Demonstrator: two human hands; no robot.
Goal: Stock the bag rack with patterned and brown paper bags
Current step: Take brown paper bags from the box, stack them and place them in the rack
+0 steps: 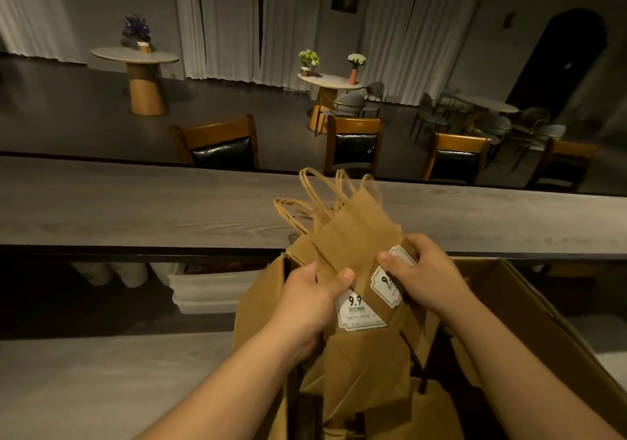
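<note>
A stack of flat brown paper bags (356, 232) with twisted paper handles (312, 198) is held up over an open cardboard box (529, 310). White labels printed "9.9" (358, 314) are stuck on the bags. My left hand (305, 300) grips the stack's left side, thumb on top beside one label. My right hand (424, 273) grips the right side, thumb on another label. More brown bags (366, 371) lie in the box below. No rack and no patterned bags are in view.
A long grey wooden counter (135, 202) runs across in front, with white trays (203, 287) on the shelf beneath. A lower grey worktop (101, 382) is at the left. Wooden chairs (217, 144) and round café tables (135, 58) stand beyond the counter.
</note>
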